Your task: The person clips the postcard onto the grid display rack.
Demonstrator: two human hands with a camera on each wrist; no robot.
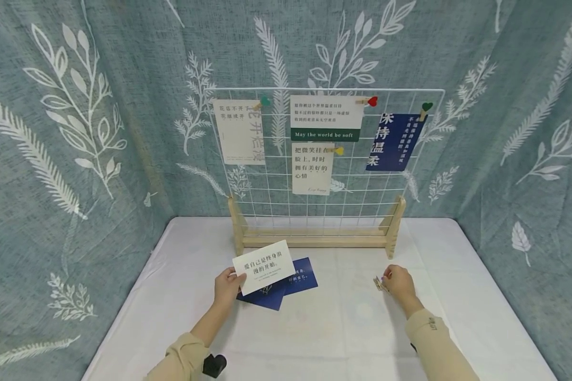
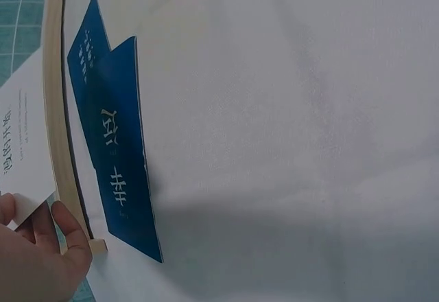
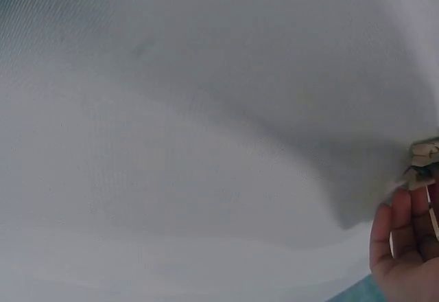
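Note:
My left hand (image 1: 227, 286) pinches a white card (image 1: 264, 267) with dark printed characters by its lower left corner. The card is tilted above two overlapping dark blue cards (image 1: 302, 276) on the table; the left wrist view shows these blue cards (image 2: 120, 137) beside the hand (image 2: 48, 247). At the right, my right hand (image 1: 400, 283) is down at a small group of wooden clothespins (image 1: 377, 284), its fingers curled at one of them. In the right wrist view, the clothespins (image 3: 424, 154) lie at the frame's edge by the fingertips, partly cut off.
A white wire grid (image 1: 352, 206) in a wooden stand (image 1: 314, 242) stands at the back. Several cards hang on it from clothespins with coloured hearts, among them a blue card (image 1: 393, 143) and a green-banded card (image 1: 325, 117). Patterned curtains (image 1: 138, 159) surround the white table (image 1: 333, 338).

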